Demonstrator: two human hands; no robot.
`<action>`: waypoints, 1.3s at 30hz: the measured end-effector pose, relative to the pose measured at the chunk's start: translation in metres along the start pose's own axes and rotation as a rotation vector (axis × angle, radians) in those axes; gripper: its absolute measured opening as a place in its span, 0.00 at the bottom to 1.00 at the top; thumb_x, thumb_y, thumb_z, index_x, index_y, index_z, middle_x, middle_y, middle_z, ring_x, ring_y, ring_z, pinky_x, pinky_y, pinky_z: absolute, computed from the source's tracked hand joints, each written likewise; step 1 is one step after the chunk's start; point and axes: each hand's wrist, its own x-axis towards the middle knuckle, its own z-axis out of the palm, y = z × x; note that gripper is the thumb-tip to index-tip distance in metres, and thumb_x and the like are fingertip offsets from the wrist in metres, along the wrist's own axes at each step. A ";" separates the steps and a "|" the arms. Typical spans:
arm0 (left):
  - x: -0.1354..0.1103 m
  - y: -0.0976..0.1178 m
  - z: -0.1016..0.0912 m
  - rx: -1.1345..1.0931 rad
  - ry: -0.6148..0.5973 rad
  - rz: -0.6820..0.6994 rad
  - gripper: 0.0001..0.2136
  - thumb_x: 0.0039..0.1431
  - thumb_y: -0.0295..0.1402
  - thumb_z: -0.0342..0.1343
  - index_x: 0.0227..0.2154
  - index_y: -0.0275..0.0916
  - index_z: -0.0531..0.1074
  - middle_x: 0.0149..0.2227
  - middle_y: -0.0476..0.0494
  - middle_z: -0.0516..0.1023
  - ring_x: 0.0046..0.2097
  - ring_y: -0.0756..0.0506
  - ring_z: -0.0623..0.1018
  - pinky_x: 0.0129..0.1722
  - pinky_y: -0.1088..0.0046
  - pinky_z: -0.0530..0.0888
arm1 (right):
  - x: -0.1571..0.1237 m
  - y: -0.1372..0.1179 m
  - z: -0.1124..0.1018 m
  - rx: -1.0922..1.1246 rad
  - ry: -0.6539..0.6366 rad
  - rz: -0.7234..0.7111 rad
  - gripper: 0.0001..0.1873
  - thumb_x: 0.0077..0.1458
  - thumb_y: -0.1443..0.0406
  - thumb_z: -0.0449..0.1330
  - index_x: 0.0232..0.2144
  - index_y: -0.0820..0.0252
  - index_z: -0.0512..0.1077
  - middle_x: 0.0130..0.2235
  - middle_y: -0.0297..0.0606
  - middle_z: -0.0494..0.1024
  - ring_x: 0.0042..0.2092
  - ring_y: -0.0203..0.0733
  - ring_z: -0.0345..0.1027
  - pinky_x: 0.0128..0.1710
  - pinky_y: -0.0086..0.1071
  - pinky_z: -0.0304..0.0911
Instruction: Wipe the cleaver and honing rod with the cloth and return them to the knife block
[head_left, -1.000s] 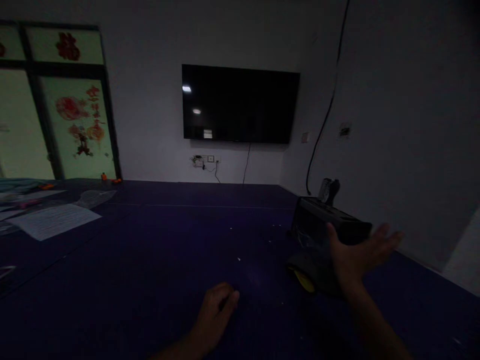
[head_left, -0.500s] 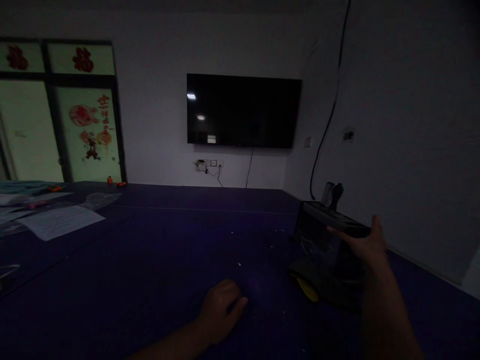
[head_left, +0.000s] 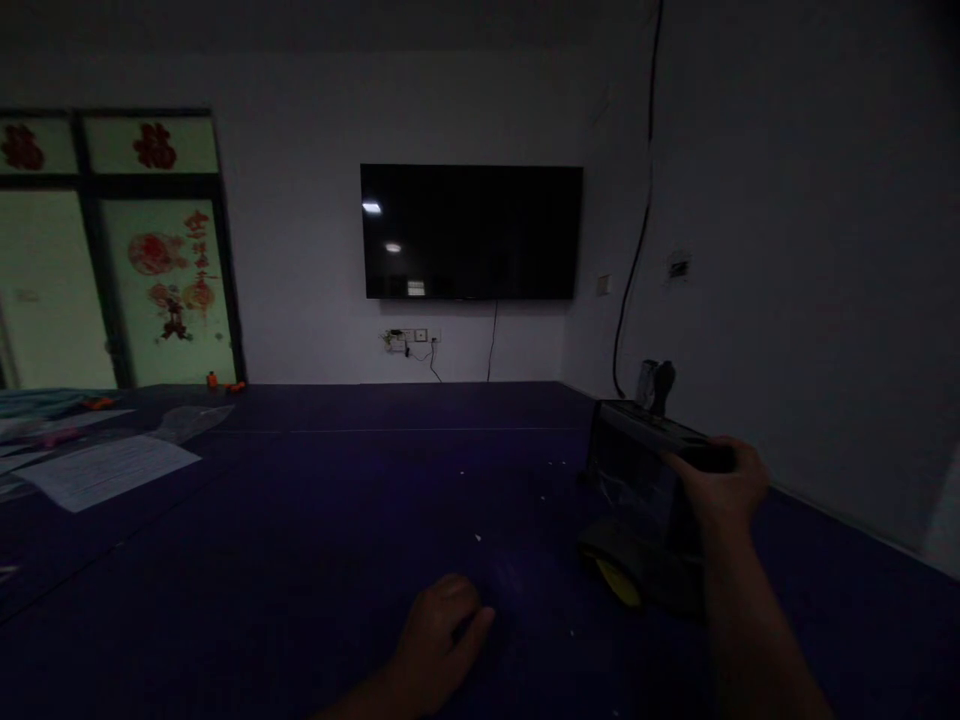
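Note:
The room is dim. A dark boxy machine [head_left: 637,470] stands at the right on a dark blue table [head_left: 300,520], with a black and yellow piece [head_left: 615,575] at its foot. My right hand [head_left: 720,485] is closed over the machine's near top corner, fingers wrapped on its edge. My left hand [head_left: 442,635] rests on the table near the front, fingers curled under, with nothing visible in it. Two small upright parts [head_left: 656,385] stick up behind the machine.
Papers [head_left: 105,470] and a clear plastic bag [head_left: 187,420] lie at the table's left. A black television [head_left: 471,232] hangs on the far wall above a socket strip [head_left: 409,338]. A cable [head_left: 637,240] runs down the right wall. Glass doors [head_left: 112,260] carry red decorations.
My right hand came in from beside the machine, open, and has closed over its top corner. The left hand has stayed put on the table.

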 end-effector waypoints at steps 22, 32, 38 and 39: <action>0.000 0.000 0.001 -0.027 0.041 -0.128 0.11 0.59 0.37 0.50 0.42 0.39 0.69 0.43 0.38 0.75 0.45 0.43 0.74 0.46 0.63 0.72 | 0.006 -0.135 -0.015 0.230 0.183 -0.147 0.28 0.30 0.55 0.69 0.34 0.58 0.66 0.37 0.38 0.67 0.40 0.46 0.63 0.42 0.39 0.60; 0.020 0.017 0.016 0.143 0.235 -0.171 0.43 0.52 0.43 0.57 0.64 0.37 0.38 0.66 0.29 0.42 0.65 0.34 0.49 0.58 0.49 0.59 | -0.086 -0.210 0.017 0.355 -0.014 0.096 0.23 0.36 0.57 0.65 0.35 0.58 0.63 0.37 0.37 0.66 0.40 0.46 0.61 0.42 0.38 0.57; 0.070 0.020 0.034 0.250 0.551 -0.339 0.42 0.51 0.42 0.57 0.63 0.38 0.40 0.65 0.28 0.41 0.65 0.30 0.44 0.59 0.41 0.43 | -0.136 -0.279 0.018 0.338 -0.060 0.196 0.22 0.38 0.60 0.66 0.35 0.56 0.63 0.39 0.40 0.65 0.43 0.49 0.59 0.43 0.39 0.56; 0.076 0.015 0.034 0.255 0.608 -0.388 0.42 0.51 0.43 0.57 0.63 0.37 0.40 0.65 0.27 0.41 0.65 0.30 0.43 0.59 0.40 0.43 | -0.143 -0.289 0.017 0.333 -0.076 0.217 0.22 0.38 0.59 0.67 0.35 0.55 0.63 0.39 0.40 0.65 0.43 0.50 0.59 0.44 0.41 0.55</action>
